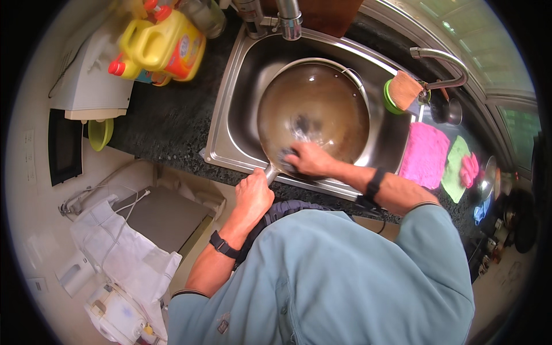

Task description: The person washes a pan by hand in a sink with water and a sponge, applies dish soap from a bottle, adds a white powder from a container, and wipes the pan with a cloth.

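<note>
A large metal wok (319, 99) rests over the stainless steel sink (246, 99), its handle (271, 172) pointing towards me. My left hand (254, 194) is closed around that handle. Inside the wok, near the handle side, my right hand (312, 159) presses a dark scouring pad (286, 159) against the metal. The pad is blurred and partly hidden by my fingers. Some wet shine shows at the wok's bottom. A round rim (364, 95), perhaps of a basin or rack, shows beneath the wok on its right.
Two faucets, one thick (290, 21) and one curved (448, 60), stand behind the sink. Yellow detergent jugs (159, 43) occupy the left counter (172, 112). A green bowl (390, 97) with an orange cloth (404, 90), a pink cloth (424, 153) and a green cloth (455, 166) lie right.
</note>
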`<state>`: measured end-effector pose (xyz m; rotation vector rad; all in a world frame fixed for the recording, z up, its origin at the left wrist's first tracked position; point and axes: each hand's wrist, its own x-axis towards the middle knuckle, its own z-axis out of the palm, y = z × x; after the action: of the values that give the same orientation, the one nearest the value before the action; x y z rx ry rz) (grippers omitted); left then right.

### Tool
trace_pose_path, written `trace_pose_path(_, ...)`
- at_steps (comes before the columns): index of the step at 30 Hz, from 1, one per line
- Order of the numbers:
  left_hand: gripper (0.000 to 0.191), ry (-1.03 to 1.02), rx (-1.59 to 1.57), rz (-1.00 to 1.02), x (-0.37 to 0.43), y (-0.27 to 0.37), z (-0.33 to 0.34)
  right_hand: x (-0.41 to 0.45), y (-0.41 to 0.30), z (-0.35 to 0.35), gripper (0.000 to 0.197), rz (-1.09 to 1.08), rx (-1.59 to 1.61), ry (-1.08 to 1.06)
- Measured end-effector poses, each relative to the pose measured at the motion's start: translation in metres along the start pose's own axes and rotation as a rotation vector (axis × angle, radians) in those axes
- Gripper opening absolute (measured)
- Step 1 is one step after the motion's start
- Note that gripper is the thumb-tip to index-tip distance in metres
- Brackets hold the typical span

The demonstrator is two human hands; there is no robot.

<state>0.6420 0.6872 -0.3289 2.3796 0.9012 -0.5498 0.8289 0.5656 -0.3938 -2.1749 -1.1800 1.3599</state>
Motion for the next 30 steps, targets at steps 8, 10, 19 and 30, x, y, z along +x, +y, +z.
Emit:
trace_pose_path(8,0.022,0.008,-0.024,-0.053,-0.001,-0.013,0.002,0.000,0.018,-0.003,0.032,-0.280,-0.085,0.034)
trace_pose_path(10,0.017,-0.015,0.007,-0.038,0.001,-0.013,-0.001,-0.014,0.041,-0.026,0.030,-0.148,-0.400,-0.021)
trace_pose_path(19,0.024,-0.010,-0.078,-0.068,0.001,-0.033,-0.010,-0.067,0.062,-0.083,0.025,-0.165,-0.160,1.004)
trace_pose_path(30,0.027,-0.013,0.072,0.043,0.003,-0.038,-0.031,-0.099,0.091,-0.063,0.030,-0.012,0.441,1.277)
